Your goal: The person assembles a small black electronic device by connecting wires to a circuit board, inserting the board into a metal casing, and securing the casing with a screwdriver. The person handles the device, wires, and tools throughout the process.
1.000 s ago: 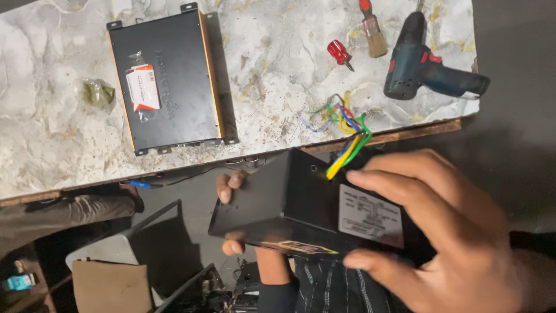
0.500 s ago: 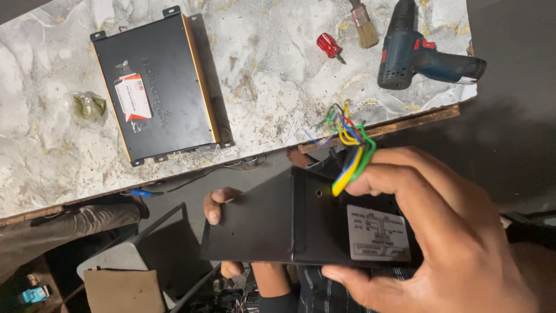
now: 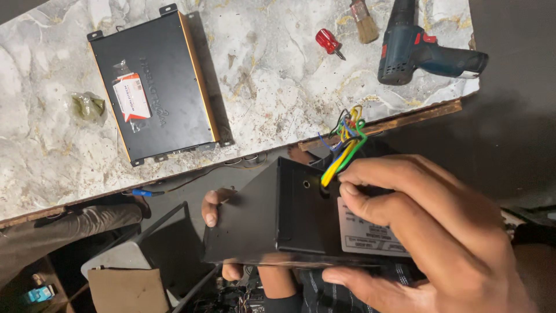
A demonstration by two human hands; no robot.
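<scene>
I hold a black metal box (image 3: 272,223) below the table edge, with a white label on its right part. My right hand (image 3: 428,232) grips its right end from above, thumb under the lower edge. My left hand (image 3: 217,217) holds the left end from behind; only its fingertips show. A bundle of coloured wires (image 3: 346,145), yellow, green and blue, comes out of the box near my right forefinger.
A marble-patterned table (image 3: 272,87) carries a flat black amplifier-like unit with orange sides (image 3: 153,87), a red-handled screwdriver (image 3: 329,43), a small brush (image 3: 363,17), a blue cordless drill (image 3: 425,51) and a crumpled greenish scrap (image 3: 88,106). A cardboard box (image 3: 127,290) sits below.
The black box has tilted and turned in my hands, showing more of its top face. The view has shifted, with the table now lower and closer.
</scene>
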